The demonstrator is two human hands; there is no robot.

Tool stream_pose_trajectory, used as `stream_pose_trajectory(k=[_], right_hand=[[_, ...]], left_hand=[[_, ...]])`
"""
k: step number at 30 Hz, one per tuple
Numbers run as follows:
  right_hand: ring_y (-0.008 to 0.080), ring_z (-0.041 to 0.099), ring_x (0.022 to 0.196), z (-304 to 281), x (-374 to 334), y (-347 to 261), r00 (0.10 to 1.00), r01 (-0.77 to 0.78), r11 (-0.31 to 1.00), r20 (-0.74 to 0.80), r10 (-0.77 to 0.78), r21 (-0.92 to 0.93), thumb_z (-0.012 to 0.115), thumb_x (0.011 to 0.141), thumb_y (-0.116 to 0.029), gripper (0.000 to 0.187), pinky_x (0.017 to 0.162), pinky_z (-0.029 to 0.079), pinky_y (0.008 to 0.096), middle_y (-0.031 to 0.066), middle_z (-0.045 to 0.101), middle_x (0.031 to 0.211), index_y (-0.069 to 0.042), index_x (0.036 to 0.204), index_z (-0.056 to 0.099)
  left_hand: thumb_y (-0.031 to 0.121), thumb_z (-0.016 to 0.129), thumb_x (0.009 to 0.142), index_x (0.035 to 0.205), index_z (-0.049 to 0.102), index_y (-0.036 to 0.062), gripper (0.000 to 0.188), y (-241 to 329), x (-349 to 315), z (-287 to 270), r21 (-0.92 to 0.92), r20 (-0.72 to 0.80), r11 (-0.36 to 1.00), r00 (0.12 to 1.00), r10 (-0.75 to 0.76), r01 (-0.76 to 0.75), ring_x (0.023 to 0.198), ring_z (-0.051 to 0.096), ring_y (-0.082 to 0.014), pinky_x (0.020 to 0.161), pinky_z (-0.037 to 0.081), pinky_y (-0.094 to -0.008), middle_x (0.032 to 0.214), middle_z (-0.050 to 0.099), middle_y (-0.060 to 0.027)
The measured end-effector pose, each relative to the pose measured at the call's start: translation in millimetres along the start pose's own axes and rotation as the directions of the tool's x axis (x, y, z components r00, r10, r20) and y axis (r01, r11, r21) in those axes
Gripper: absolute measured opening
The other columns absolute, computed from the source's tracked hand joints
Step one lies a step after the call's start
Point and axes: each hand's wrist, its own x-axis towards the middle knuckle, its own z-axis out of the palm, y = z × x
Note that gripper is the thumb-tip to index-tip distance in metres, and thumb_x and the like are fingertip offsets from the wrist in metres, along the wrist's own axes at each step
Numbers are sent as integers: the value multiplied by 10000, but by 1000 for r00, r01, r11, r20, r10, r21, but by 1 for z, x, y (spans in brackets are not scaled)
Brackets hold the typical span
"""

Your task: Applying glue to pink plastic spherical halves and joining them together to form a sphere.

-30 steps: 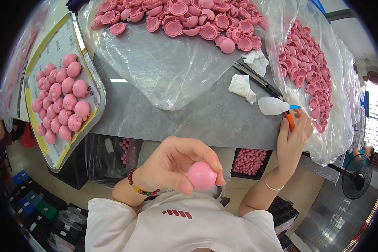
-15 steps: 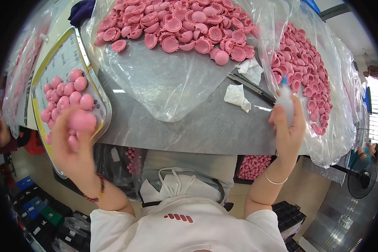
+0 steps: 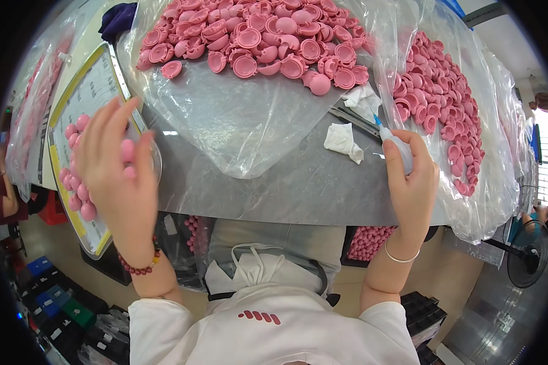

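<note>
My left hand (image 3: pixel 117 170) is spread with its fingers apart above a tray (image 3: pixel 90 85) with a yellow border, at the left. Nothing shows in its grip. Several round pink balls (image 3: pixel 87 211) lie in the tray, some of them hidden beneath the hand. On the right, my right hand (image 3: pixel 414 188) is closed around a translucent squeeze bottle (image 3: pixel 402 149). Its thin blue tip (image 3: pixel 378 121) points up and to the left, close to a crumpled white tissue (image 3: pixel 363 103) and a pair of dark tweezers (image 3: pixel 354 123).
A heap of pink half-shells (image 3: pixel 249 38) lies on clear plastic (image 3: pixel 237 121) at the far middle of the grey table (image 3: pixel 256 198). More pink shells (image 3: pixel 438 91) fill a bag on the right. Another white tissue (image 3: pixel 343 143) and a purple cloth (image 3: pixel 117 22) also lie there.
The pink ball has left my left hand, whose fingers have opened and moved slightly right. My right hand has tilted the bottle, so its tip has swung left and down.
</note>
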Motion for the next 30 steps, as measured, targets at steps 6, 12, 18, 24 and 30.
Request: stream_pose_trajectory(k=[6, 12, 18, 24, 30], right_hand=[[191, 389, 382, -2, -3, -3, 1000, -21, 1000, -22, 22, 21, 585, 763, -196, 184, 432, 320, 297, 96, 454, 488, -34, 848, 561], [77, 339, 459, -5, -10, 2, 998, 4, 998, -57, 0, 59, 556, 785, -185, 182, 426, 281, 235, 31, 456, 532, -29, 878, 558], [71, 437, 484, 3, -16, 11, 985, 110, 912, -165, -47, 395, 502, 832, -207, 256, 435, 301, 184, 55, 520, 628, -4, 986, 530], [115, 486, 471, 6, -40, 10, 991, 28, 366, -75, 113, 930, 447, 857, -323, 452, 404, 330, 194, 136, 562, 679, 59, 1096, 407], [143, 508, 506, 11, -62, -36, 989, -136, 123, 127, 75, 983, 476, 837, -368, 479, 458, 424, 241, 204, 590, 767, 26, 1077, 348]], left_hand=[[63, 570, 713, 1041, 515, 56, 333, 36, 30, 29, -286, 188, 915, 920, 344, -284, 960, 487, -293, 816, 389, -349, 1013, 540, -114], [76, 560, 734, 988, 501, 45, 262, 47, 43, 77, -343, 223, 909, 919, 325, -237, 848, 517, -287, 716, 415, -349, 925, 530, -110], [101, 595, 723, 853, 515, 24, 172, 44, 44, 77, -329, 268, 932, 932, 245, -150, 775, 537, -275, 645, 427, -343, 829, 537, -117], [89, 617, 712, 884, 545, 25, 197, 75, 26, 32, -656, 123, 744, 954, 273, -128, 758, 560, -249, 646, 452, -327, 864, 565, -126], [68, 663, 658, 873, 532, -4, 262, 110, -35, 14, -806, 261, 582, 816, 515, -110, 744, 583, -235, 625, 475, -296, 918, 578, -115]])
